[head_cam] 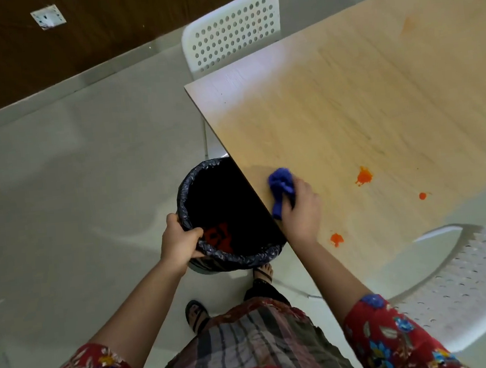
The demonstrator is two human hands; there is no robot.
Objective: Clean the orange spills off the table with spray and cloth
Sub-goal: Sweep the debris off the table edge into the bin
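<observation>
Our right hand [300, 208] grasps the crumpled blue cloth [280, 184], seemingly soft and light, best bunched under the palm; our left hand [179, 240] grips the round black-bagged bin [183, 186].

Wooden table [346, 99], orange spills [363, 176], blue cloth [280, 183]

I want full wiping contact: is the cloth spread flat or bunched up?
Bunched up. The cloth is a crumpled wad gripped by the right hand at the table edge.
</observation>
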